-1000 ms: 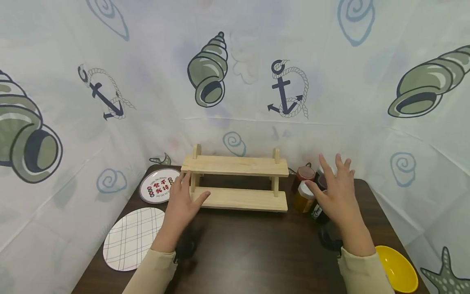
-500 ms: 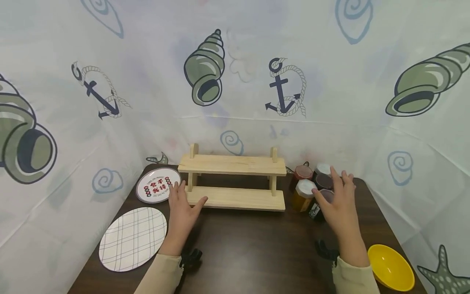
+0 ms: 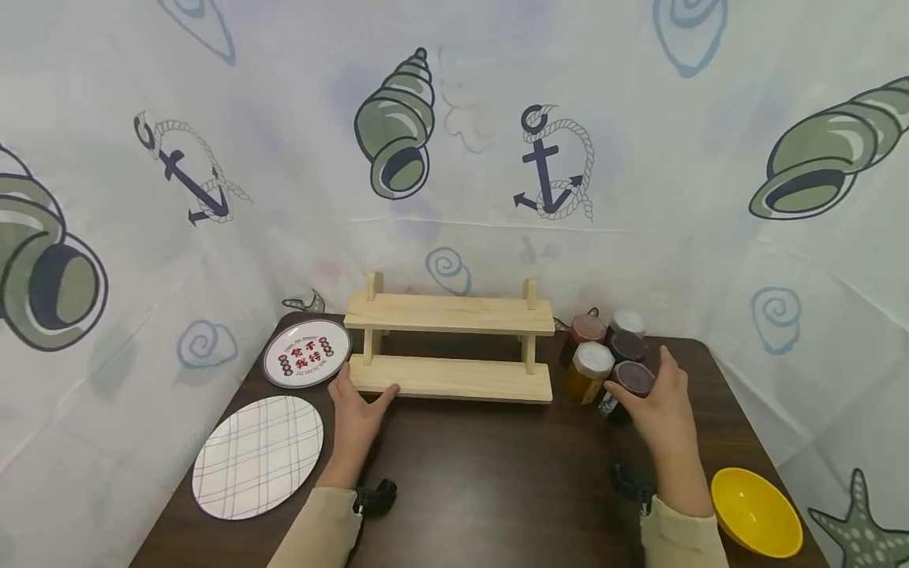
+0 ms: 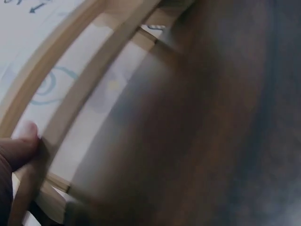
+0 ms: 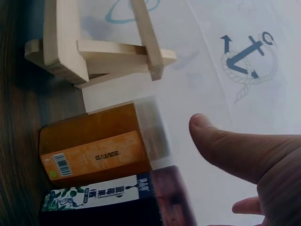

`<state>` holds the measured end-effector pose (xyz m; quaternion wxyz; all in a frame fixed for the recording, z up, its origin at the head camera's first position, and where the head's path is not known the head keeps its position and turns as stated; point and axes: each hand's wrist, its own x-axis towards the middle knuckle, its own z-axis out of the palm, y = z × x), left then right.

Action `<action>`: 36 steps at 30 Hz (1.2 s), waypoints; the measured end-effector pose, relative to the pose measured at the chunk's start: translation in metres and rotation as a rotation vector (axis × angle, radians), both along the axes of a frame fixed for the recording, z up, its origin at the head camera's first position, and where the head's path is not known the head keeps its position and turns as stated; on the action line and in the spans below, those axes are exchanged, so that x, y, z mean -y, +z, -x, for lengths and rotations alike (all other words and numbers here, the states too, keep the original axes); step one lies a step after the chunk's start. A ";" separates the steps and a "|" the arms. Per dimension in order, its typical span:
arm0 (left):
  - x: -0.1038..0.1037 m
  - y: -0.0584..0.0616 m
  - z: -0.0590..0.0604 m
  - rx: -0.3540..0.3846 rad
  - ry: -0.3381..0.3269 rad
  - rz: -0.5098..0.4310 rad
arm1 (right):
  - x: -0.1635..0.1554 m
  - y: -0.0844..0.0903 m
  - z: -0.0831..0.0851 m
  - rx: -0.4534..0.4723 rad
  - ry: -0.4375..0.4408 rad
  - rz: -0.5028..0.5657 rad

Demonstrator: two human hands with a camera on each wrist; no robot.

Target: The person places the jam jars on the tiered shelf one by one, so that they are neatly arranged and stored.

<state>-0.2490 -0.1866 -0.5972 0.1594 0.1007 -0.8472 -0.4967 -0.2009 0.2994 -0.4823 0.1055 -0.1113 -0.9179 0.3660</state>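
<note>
Dark table (image 3: 497, 481) | left hand (image 3: 358, 410) fingers straight against wooden rack (image 3: 450, 347) | right hand (image 3: 656, 406) grips dark jar (image 3: 628, 386); right wrist view alone shows its label

Both forearms stretch forward in beige sleeves. Left hand (image 3: 357, 413) lies low and flat, palm down, thumb splayed out to the side. Right hand (image 3: 656, 410) is raised a bit, fingers curved inward, thumb apart.

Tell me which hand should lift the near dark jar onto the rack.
Right. The right hand is already round the dark jar beside the rack; the left hand rests at the rack's far end.
</note>
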 end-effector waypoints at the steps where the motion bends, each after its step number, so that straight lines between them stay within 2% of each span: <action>1: -0.001 -0.003 0.000 0.002 0.001 -0.022 | -0.001 -0.001 0.001 0.018 0.000 -0.002; 5: 0.000 -0.009 0.002 -0.019 0.002 -0.070 | -0.001 -0.004 0.005 0.065 0.023 0.017; 9: 0.003 -0.010 0.001 -0.038 0.002 -0.087 | 0.002 -0.010 0.006 0.089 0.040 0.026; 13: 0.003 -0.010 -0.001 -0.015 -0.003 -0.099 | 0.001 -0.015 0.007 0.105 0.048 0.021; 19: 0.003 -0.008 0.003 -0.010 -0.009 -0.090 | -0.005 -0.018 0.008 0.130 0.047 0.028; 28: 0.003 -0.007 0.003 -0.006 -0.014 -0.080 | -0.022 -0.030 0.012 0.099 0.143 0.035; 36: 0.004 -0.004 0.003 0.017 -0.011 -0.092 | -0.023 -0.036 0.016 0.092 0.110 0.014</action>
